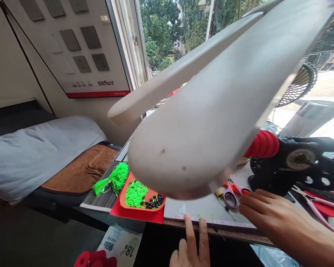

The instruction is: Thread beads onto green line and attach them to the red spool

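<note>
I observe my left hand [193, 241] at the bottom centre of the frame. Its index and middle fingers are extended and apart; the other visible fingers are curled. The two fingertips lie at the front edge of the table [190, 203]. I cannot tell whether they press anything down.

My right hand [272, 213] is at the lower right, palm down, fingers together and bent. I cannot tell whether it grips anything.

The work items lie along the table edge, bottom centre: a clear piece [181, 210] just beyond the middle fingertip, one green tip [199, 214] just above the index fingertip, and a second green tip [212, 217] to its right. Scissors [233, 188] lie just beside the right fingers.

Left of centre, an orange tray [123, 201] contains green tubes [135, 193] and black beads [156, 202]. It rests on a red sheet [156, 218]. A tied green bundle [113, 180] lies beside it.

Pink pliers [318, 214] and a black machine [300, 163] occupy the right side. A white lamp [200, 129] covers the centre, hiding part of the table.
</note>
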`<state>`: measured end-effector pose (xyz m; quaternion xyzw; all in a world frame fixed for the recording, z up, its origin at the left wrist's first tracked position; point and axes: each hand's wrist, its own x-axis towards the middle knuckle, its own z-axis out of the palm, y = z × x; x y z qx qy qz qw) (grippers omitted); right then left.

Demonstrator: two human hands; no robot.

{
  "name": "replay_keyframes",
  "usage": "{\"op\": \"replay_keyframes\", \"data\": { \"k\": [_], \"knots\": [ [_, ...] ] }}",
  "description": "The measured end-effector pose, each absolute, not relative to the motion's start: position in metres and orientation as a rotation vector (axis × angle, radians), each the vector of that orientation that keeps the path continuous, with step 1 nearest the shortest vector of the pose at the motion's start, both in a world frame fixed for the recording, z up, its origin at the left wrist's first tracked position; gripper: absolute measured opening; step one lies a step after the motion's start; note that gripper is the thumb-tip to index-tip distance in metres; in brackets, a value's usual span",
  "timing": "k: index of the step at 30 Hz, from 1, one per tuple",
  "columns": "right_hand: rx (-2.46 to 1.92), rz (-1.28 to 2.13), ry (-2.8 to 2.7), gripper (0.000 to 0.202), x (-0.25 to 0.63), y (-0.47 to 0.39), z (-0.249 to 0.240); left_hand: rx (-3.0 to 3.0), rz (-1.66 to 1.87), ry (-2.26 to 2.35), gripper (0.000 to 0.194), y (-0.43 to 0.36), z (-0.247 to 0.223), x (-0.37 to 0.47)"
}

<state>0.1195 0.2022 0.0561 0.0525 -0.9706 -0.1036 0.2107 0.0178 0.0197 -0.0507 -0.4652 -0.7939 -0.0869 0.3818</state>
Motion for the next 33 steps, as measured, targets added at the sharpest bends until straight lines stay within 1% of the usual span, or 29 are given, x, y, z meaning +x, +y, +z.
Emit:
{"op": "replay_keyframes", "data": {
  "k": [4,10,12,15,18,24,33],
  "knots": [
    [0.133,-0.181,-2.712,0.040,0.121,0.202,0.043,-1.187,-0.212,-2.019,0.058,0.021,-0.052,0.017],
    [0.108,-0.072,-2.827,0.040,0.121,0.195,0.054,-1.185,-0.228,-2.020,0.060,0.020,-0.051,0.016],
    [0.088,-0.079,-2.801,0.039,0.122,0.194,0.059,-1.192,-0.220,-2.016,0.058,0.020,-0.051,0.016],
    [0.040,-0.180,-2.734,0.039,0.125,0.192,0.066,-1.185,-0.242,-2.017,0.056,0.020,-0.052,0.017],
    [0.033,-0.227,-2.739,0.041,0.129,0.194,0.066,-1.173,-0.253,-2.045,0.061,0.020,-0.053,0.018],
    [-0.072,-0.015,-2.918,0.027,0.137,0.199,0.041,-1.178,-0.246,-2.044,0.063,0.020,-0.054,0.019],
    [-0.112,0.124,-3.001,0.025,0.135,0.194,0.036,-1.187,-0.232,-2.030,0.062,0.020,-0.052,0.017]
  ]
}}
